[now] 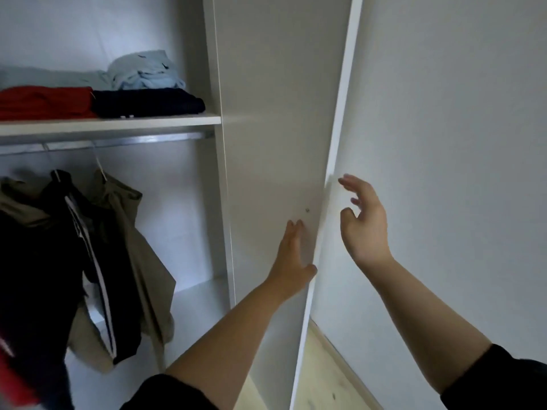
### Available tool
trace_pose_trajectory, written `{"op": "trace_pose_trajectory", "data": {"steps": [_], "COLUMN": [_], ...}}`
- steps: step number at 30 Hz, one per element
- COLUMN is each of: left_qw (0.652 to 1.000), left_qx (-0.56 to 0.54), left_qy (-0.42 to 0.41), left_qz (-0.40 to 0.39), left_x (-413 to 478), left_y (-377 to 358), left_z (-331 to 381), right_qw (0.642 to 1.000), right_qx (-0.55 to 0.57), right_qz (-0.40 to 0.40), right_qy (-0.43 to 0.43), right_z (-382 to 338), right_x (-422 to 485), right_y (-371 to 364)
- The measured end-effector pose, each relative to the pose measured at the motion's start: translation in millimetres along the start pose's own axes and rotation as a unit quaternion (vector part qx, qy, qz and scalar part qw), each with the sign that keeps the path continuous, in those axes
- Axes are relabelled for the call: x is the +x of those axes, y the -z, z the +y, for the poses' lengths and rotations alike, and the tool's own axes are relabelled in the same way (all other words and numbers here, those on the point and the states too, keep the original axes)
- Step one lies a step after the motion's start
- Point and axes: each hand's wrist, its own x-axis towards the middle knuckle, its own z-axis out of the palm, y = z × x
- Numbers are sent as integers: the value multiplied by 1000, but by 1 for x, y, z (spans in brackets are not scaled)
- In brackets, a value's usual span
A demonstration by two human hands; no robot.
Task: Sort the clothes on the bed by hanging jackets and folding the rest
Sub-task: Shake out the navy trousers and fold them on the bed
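We're likely closing the wardrobe door: left hand flat on its inner face, right hand spread, empty (keep both clear of the edge).

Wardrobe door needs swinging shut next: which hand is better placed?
Probably right. The right hand is open beyond the free edge of the wardrobe door, where it could push it closed; the left hand lies flat on the inner face.

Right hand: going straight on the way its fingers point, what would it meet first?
Most likely the white door edge, just ahead of the fingers of the right hand; whether they touch it is unclear.
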Motion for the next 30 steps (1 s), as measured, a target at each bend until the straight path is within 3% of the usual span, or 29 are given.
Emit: {"op": "trace_pose_trajectory", "data": {"steps": [2, 4, 7, 9, 11, 14, 16, 18, 23, 26, 30], "left_qw": [1000, 998, 986, 966, 951, 937, 932, 930, 914, 916, 913], "left_qx": [8, 36, 28, 3, -38, 34, 96, 110, 36, -32, -26], "left_qy": [24, 56, 106, 130, 151, 181, 177, 176, 230, 251, 260], "left_qz": [-8, 10, 129, 224, 267, 298, 301, 303, 333, 310, 313], "left_x": [-9, -15, -23, -31, -45, -71, -87, -108, -135, -127, -101], "left_y": [-16, -26, -36, -30, -15, 21, 46, 78, 187, 243, 283], "left_z": [2, 5, 12, 8, -9, -43, -62, -86, -149, -190, -238], "right_qw": [981, 958, 934, 916, 910, 948, 965, 958, 923, 922, 931], "right_qx": [121, 183, 229, 248, 243, 143, 52, 23, 64, 102, 103], "right_qz": [-113, -153, -200, -265, -300, -271, -258, -283, -372, -367, -345], "right_qy": [-100, -158, -186, -170, -152, -89, -14, 33, 77, 72, 64], "right_z": [2, 3, -1, -6, -12, -27, -36, -46, -80, -102, -114], "right_x": [-3, -3, -1, -1, -2, -12, -20, -27, -32, -20, -3], "right_y": [5, 9, 12, 7, -12, -67, -105, -153, -264, -327, -397]}}
